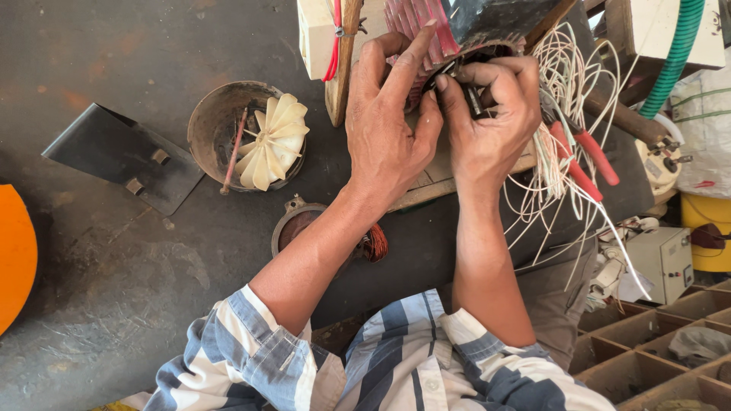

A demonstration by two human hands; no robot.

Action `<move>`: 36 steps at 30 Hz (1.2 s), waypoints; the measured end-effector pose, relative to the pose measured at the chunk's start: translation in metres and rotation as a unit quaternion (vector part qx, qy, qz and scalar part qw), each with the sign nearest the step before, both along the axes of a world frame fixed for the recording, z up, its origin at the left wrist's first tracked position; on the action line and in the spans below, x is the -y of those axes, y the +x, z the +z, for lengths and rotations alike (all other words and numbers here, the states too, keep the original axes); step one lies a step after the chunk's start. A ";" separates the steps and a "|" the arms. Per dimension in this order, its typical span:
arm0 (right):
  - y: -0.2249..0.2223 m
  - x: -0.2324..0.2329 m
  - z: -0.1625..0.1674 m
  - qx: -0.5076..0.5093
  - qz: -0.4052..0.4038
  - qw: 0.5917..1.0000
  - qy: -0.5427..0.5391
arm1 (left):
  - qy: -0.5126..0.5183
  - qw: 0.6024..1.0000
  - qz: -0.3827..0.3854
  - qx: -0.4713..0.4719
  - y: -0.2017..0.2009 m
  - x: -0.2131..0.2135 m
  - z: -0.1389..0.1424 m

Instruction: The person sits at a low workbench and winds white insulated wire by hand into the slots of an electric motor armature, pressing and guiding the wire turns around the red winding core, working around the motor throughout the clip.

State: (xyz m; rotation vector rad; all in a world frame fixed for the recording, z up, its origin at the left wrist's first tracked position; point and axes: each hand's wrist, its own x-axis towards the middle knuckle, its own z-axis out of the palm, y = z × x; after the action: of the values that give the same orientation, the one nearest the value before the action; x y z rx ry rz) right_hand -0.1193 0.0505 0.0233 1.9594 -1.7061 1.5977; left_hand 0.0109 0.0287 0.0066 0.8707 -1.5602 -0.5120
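My left hand (pixel 388 129) and my right hand (pixel 491 114) meet at the top centre over a dark motor part (pixel 487 23) with red strips on its left side. The left hand's fingers rest against the red strips and the part's lower rim. The right hand pinches a small dark metal piece (pixel 474 97) at that rim. A bundle of thin white wires (pixel 560 114) fans out right of my right hand, with red-handled pliers (pixel 586 156) lying in it. A wooden board lies under my hands.
A round metal housing (pixel 209 125) holds a cream fan impeller (pixel 270 141) and a thin rod. A black metal plate (pixel 126 156) lies at left, a copper-wound coil (pixel 308 228) below centre. At right are a green hose (pixel 674 57), a small grey box (pixel 662 259) and wooden compartments (pixel 655 342).
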 end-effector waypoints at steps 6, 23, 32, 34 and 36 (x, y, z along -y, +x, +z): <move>0.001 -0.001 -0.001 0.013 -0.019 1.000 0.009 | -0.001 1.000 -0.004 -0.004 0.000 0.000 -0.001; 0.001 0.001 -0.001 -0.005 -0.028 1.000 0.001 | 0.008 1.000 -0.011 -0.009 0.000 0.000 0.001; 0.002 0.001 0.002 -0.013 -0.026 1.000 -0.004 | 0.000 1.000 -0.005 -0.007 -0.001 0.000 -0.001; 0.002 0.001 0.003 -0.024 -0.037 0.999 -0.008 | -0.001 1.000 -0.005 -0.005 -0.001 0.001 -0.002; 0.002 -0.001 0.003 -0.014 -0.035 0.999 -0.005 | -0.002 1.000 -0.004 -0.003 -0.001 0.000 -0.002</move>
State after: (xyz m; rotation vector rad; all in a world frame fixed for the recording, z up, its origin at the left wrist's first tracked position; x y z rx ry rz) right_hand -0.1168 0.0514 0.0259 1.8872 -1.7321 1.5450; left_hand 0.0102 0.0283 0.0047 0.8586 -1.5594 -0.5176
